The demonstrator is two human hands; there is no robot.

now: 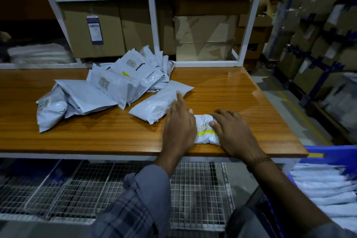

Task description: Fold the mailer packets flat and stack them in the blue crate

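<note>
Evidently soft and slippery, the folded packet (205, 131) at the surface's (251, 102) near edge — right hand (234, 133) presses it flat; left hand (178, 123), spread, touches another mailer (156, 104) — take it by both ends.

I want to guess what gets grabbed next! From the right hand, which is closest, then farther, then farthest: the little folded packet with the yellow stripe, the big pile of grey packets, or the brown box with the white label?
1. Small folded white packet with a yellow stripe: under the right hand.
2. Pile of grey plastic mailer packets: left, mid-table.
3. Brown cardboard box with a white label: on the back shelf.
</note>
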